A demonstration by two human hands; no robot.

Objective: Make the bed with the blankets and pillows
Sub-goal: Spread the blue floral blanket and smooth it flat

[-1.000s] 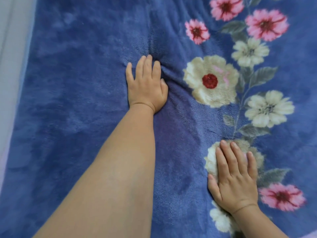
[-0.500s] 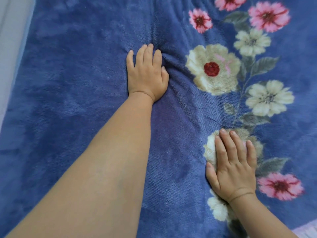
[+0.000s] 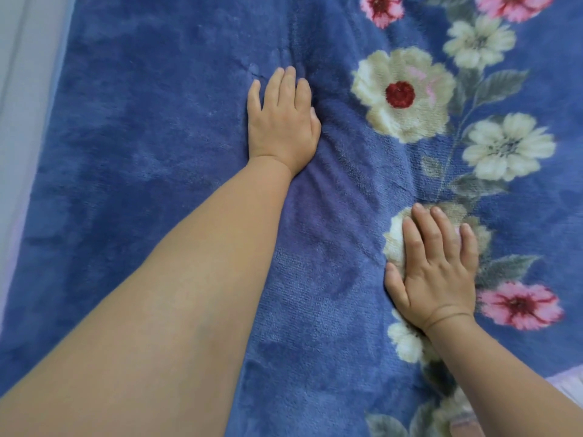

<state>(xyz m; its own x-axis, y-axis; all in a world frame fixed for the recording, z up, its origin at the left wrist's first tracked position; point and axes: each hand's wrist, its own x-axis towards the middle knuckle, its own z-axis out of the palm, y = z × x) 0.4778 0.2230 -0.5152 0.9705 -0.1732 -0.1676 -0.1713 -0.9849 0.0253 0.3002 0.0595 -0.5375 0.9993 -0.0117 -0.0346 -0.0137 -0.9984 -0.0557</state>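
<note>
A blue fleece blanket [image 3: 151,159] with a strip of cream and pink flowers down its right side lies spread across the bed and fills the view. My left hand [image 3: 280,121] lies palm down on the blue part near the middle, arm stretched forward, with soft wrinkles running beside it. My right hand [image 3: 438,272] rests flat lower right, fingers slightly apart, over a cream flower. Neither hand holds anything. No pillow is in view.
A pale strip, a wall or sheet [image 3: 22,121], runs along the blanket's left edge. A bit of light lilac fabric [image 3: 568,386] shows past the blanket's edge at the lower right.
My left hand has slid forward over the blanket, pushing the wrinkles ahead of it. The right hand has stayed pressed on the same cream flower. The view has shifted slightly forward.
</note>
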